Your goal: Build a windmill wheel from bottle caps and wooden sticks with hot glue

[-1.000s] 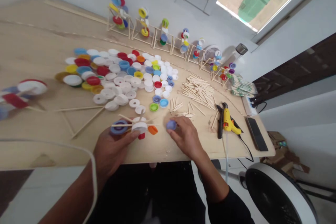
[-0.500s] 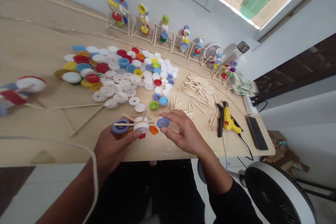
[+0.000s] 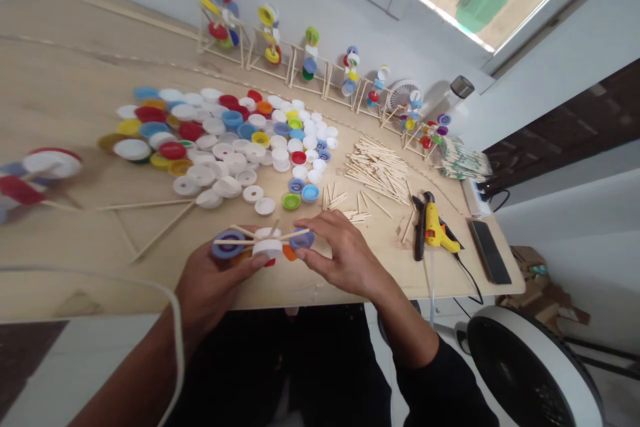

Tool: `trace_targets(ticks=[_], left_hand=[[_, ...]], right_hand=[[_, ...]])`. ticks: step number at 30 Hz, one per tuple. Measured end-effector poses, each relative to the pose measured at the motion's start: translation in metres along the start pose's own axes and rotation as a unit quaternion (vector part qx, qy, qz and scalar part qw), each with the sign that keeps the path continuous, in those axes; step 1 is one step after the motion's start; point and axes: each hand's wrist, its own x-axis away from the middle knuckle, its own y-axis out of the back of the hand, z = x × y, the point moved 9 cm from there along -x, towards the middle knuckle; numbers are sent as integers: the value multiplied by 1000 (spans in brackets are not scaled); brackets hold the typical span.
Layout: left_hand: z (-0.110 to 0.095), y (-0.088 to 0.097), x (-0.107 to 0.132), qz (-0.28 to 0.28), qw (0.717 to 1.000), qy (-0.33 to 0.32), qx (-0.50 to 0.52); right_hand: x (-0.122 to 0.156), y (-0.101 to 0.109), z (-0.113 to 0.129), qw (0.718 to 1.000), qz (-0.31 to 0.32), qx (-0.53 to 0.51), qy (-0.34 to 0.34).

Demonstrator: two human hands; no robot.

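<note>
My left hand (image 3: 215,283) is closed around a small wheel of bottle caps and sticks, its thumb pressed on the white hub cap (image 3: 267,250). Wooden sticks (image 3: 235,241) spread out from the hub, and a purple-blue cap (image 3: 229,245) sits on the left side. Below the hub, an orange cap (image 3: 289,253) and a bit of red show. Between the thumb and fingers of my right hand (image 3: 343,250) is a blue bottle cap (image 3: 302,238), which meets the end of the right-hand stick. The fingers of my left hand are partly hidden behind the wheel.
Loose bottle caps (image 3: 235,163) lie heaped behind my hands, beside a pile of sticks (image 3: 377,170). On the right are a yellow glue gun (image 3: 434,230) and a phone (image 3: 490,252). Finished-looking cap wheels on stick frames (image 3: 310,73) line the wall. A white cable (image 3: 177,327) hangs at front left.
My right hand has moved left with the blue cap, bringing it from the stick's tip to overlap the stick's end. My left hand still holds the wheel in nearly the same place.
</note>
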Motion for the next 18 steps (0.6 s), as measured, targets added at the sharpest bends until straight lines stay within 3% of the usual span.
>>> trace_targets(ticks=[18], left_hand=[[1, 1, -3, 43, 997, -37, -61]], right_hand=[[7, -1, 1, 999, -8, -46, -5]])
